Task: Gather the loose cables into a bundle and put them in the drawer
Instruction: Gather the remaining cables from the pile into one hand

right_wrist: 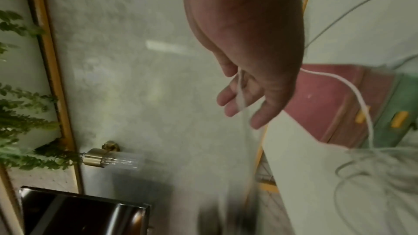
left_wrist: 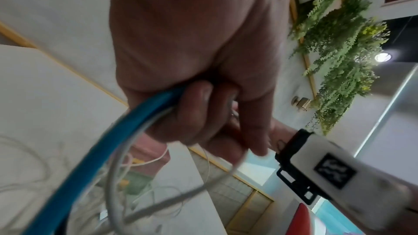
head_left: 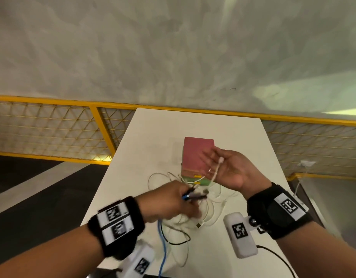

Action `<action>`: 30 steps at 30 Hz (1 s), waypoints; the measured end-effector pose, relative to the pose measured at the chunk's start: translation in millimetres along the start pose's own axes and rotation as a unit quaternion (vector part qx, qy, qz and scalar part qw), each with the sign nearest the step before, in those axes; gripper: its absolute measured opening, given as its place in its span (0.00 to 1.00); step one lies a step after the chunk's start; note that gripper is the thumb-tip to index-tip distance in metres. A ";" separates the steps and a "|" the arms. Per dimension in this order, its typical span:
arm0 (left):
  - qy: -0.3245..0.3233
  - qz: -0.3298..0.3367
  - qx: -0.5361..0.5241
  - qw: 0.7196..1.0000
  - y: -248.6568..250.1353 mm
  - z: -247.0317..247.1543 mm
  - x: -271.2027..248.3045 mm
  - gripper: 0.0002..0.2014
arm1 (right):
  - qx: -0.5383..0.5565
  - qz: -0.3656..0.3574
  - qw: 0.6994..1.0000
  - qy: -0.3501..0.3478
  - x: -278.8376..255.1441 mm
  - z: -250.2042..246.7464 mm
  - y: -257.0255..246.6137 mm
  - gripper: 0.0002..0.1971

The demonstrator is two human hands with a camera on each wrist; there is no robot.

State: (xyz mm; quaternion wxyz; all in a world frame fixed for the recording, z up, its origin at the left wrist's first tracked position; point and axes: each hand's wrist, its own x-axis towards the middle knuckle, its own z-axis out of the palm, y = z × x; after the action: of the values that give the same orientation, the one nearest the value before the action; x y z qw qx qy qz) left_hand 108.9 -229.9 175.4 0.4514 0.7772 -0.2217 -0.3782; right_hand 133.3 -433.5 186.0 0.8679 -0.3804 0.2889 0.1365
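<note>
A person's left hand point(head_left: 174, 199) is clenching a blue cable point(left_wrist: 95, 151) together with grey and black cables, their plug ends sticking out past the knuckles, above a loose tangle of white cables point(head_left: 195, 214) lying on the white tabletop point(head_left: 153, 137) just beneath and between both hands. The right hand point(head_left: 228, 168) is hovering palm-up beyond it, fingers relaxed and spread, with a thin white cable point(head_left: 217, 170) lying across the palm and trailing down to the tangle. Just beyond the hands, a pink-and-green drawer box point(head_left: 197, 155) with yellow pulls is sitting on the tabletop, its drawers shut
</note>
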 end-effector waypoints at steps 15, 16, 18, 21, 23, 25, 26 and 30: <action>-0.022 0.005 0.014 1.000 9.6 -35.7 -61.3 0.11 | -0.653 -0.050 0.755 -0.037 8.7 -67.8 52.3 0.07; 0.007 0.015 -0.038 0.999 14.8 -37.7 -59.6 0.14 | -0.665 -0.114 0.738 0.013 21.9 -67.0 49.6 0.07; 0.068 0.047 -0.121 0.989 26.1 -40.5 -55.7 0.12 | -0.675 -0.170 0.715 0.067 48.4 -64.1 48.4 0.10; 0.139 0.104 -0.221 0.960 38.5 -43.2 -47.5 0.17 | -0.759 -0.132 0.635 0.056 87.3 -67.2 64.2 0.13; 0.160 0.139 -0.263 0.941 42.8 -44.0 -41.6 0.20 | -0.787 -0.102 0.605 0.064 110.2 -70.5 82.0 0.14; 0.160 0.154 -0.284 0.933 45.4 -44.5 -37.5 0.25 | -0.805 -0.085 0.581 0.079 125.8 -73.4 100.2 0.14; 0.149 0.162 -0.288 0.932 45.2 -46.1 -35.6 0.27 | -0.806 -0.082 0.578 0.094 131.4 -71.9 107.8 0.14; 0.087 0.187 -0.307 0.929 39.6 -52.2 -30.0 0.36 | -0.835 -0.079 0.526 0.139 134.3 -73.7 127.5 0.16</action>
State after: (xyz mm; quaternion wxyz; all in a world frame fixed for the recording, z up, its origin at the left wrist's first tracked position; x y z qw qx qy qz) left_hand 131.5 -201.0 237.5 0.7478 0.5750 -0.1964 -0.2676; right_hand 152.6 -399.8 -9.4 0.1097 -0.9668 0.1287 0.1918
